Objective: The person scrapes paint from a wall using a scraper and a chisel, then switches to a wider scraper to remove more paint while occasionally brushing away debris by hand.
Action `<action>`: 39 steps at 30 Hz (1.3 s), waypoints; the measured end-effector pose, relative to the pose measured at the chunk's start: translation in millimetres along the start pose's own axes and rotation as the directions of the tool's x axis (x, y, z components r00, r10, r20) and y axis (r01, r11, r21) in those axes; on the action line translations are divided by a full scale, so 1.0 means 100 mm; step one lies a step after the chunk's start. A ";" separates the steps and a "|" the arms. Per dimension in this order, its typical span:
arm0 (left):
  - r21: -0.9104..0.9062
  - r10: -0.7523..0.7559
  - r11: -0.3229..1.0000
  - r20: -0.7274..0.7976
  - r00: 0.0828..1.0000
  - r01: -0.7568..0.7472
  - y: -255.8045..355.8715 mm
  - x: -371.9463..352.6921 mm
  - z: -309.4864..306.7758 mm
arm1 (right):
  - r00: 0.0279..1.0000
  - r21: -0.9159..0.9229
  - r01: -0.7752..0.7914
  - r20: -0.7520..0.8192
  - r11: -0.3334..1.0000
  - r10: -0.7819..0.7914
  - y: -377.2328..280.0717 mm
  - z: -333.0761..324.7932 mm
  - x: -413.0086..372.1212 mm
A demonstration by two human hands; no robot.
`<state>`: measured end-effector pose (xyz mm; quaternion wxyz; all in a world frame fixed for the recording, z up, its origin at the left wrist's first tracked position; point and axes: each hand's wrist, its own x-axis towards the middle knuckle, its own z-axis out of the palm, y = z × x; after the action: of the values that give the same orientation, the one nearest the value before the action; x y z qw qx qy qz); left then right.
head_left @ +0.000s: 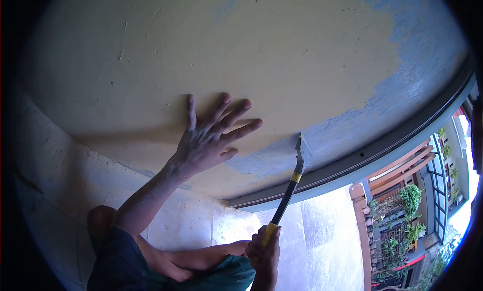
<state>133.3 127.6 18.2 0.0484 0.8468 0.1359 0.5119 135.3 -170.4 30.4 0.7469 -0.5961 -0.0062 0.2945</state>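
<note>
My left hand [209,135] is spread flat against the wall [282,54], fingers apart, with pale dust on its back and forearm. In my right hand [264,250] is a long-handled scraper [286,200], gripped around its yellow lower end. The scraper has a black shaft with a yellow band, and its metal blade meets the wall near the edge of a grey-blue patch [332,137]. Yellowish-cream coating covers most of the wall, while the patch is rough and bare of it.
A dark frame [347,174] borders the wall on the right. Beyond it are green plants [410,200] and a building with a balcony. Below lies a pale tiled floor [327,230], where my bent legs [201,258] rest close to the wall.
</note>
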 end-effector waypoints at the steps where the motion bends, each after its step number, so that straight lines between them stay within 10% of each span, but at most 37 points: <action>1: 0.007 0.003 1.000 -0.002 1.000 -0.003 -0.01 0.02 -0.01 | 0.999 0.018 -0.040 0.017 0.999 0.039 0.00 -0.02 0.01; 39: 0.008 0.001 1.000 0.012 1.000 -0.002 0.04 -0.01 -0.03 | 0.995 -0.055 0.075 0.065 0.996 -0.072 -0.16 0.13 0.02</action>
<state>130.9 123.5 20.1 0.0455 0.8503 0.1370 0.5062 139.4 -160.1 47.6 0.7393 -0.6071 -0.0600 0.2851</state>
